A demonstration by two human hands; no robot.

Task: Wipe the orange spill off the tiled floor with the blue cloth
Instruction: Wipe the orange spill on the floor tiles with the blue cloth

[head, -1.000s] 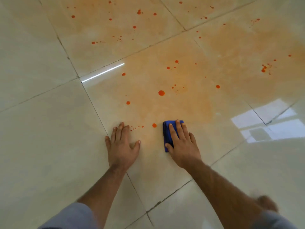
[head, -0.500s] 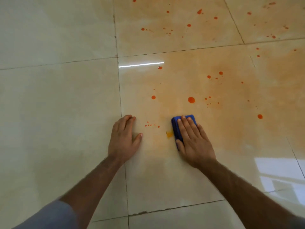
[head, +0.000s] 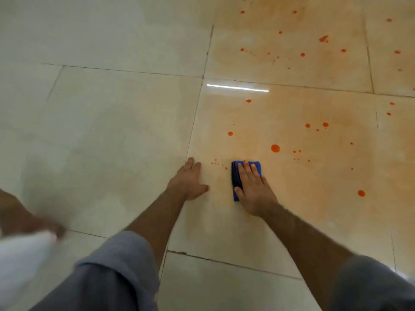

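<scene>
Task looks barely started, judging by the floor: the orange spill (head: 314, 135) covers several tiles as a pale orange film with many bright droplets on it, the largest drop (head: 275, 148) just ahead and to the right of the cloth, more scattered toward the top right and one lone drop (head: 361, 193) off to the right. A line of tiny specks (head: 216, 163) sits between the two hands, not yet wiped. The tiled floor (head: 101, 131) on the left side looks clean, no orange there. The blue cloth (head: 235, 176), folded into a small pad, lies flat on the near edge of the stained tile. The right hand (head: 252, 189) lies on top of it, fingers straight and together, palm pressing down, thumb along the cloth's left edge; not a curled grip as far as shows. The left hand (head: 189, 182) rests flat on the floor just beside, fingers extended, holding nothing, likely bracing. Nearly all of the spill is left to wipe.
</scene>
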